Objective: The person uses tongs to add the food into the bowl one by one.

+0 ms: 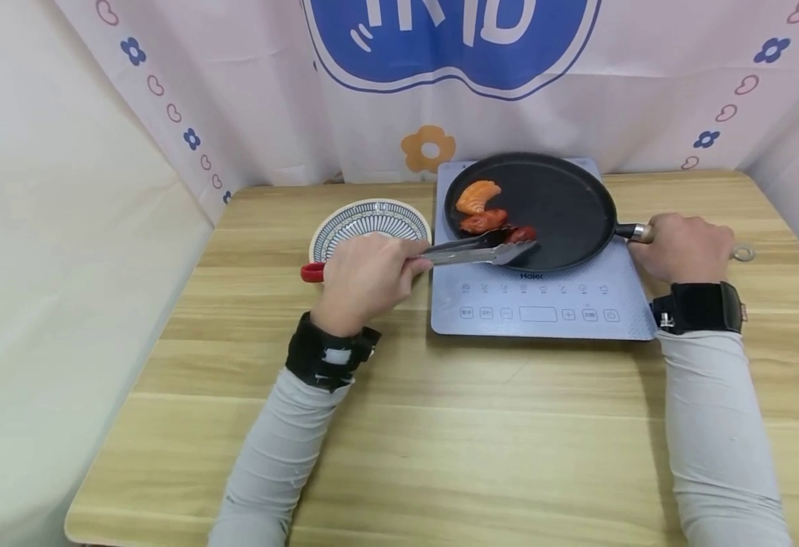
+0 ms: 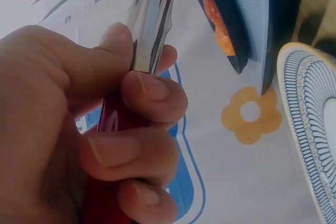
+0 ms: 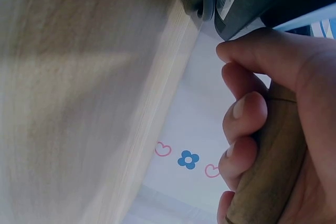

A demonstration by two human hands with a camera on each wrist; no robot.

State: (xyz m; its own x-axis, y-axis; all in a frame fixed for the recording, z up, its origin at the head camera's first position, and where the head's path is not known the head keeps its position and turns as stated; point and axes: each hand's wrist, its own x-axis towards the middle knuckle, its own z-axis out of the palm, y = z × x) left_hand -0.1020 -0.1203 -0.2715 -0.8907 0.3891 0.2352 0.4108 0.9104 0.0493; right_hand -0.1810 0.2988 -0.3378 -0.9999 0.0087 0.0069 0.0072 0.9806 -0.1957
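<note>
My left hand [image 1: 371, 279] grips a pair of tongs [image 1: 464, 255] with red handles [image 2: 118, 111]. The tongs' tips are over the pan's near left side, at a dark red piece of food [image 1: 522, 235]; whether they clasp it I cannot tell. Beside it in the black frying pan [image 1: 563, 205] lie a reddish piece [image 1: 484, 221] and an orange, ridged piece [image 1: 478, 196]. My right hand [image 1: 685, 247] holds the pan by its wooden handle [image 3: 273, 166], fingers curled around it. The pan rests on a flat induction cooker [image 1: 543, 311].
A patterned plate [image 1: 406, 215] stands left of the cooker, partly hidden behind my left hand. The wooden table [image 1: 440, 441] stretches out in front. A printed curtain [image 1: 270, 114] hangs at the table's back edge.
</note>
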